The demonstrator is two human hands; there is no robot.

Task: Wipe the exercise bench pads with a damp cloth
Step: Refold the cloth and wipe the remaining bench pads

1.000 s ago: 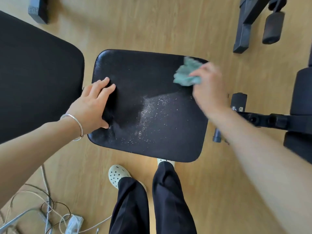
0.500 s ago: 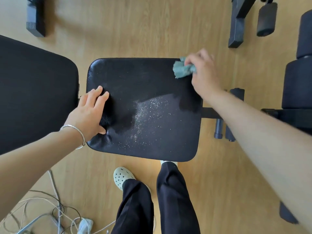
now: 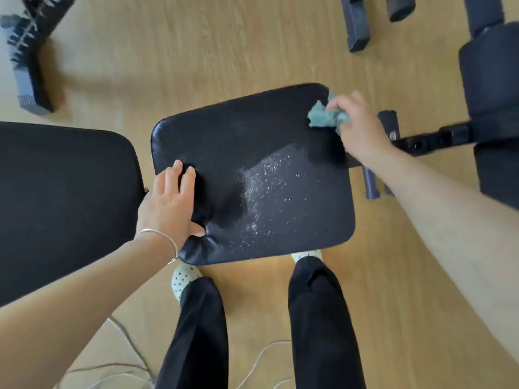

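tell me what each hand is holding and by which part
The right hand grips the bunched teal cloth by its right end. The left hand holds nothing; it presses flat on the seat pad.

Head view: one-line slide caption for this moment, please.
The right hand rubs a teal cloth on the far-right corner of the seat pad while the left hand presses its left edge.

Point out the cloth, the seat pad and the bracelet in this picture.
cloth [image 3: 323, 119], head view, middle of the crumpled fabric
seat pad [image 3: 252, 130], head view, bare top surface
bracelet [image 3: 165, 236], head view, band across the wrist
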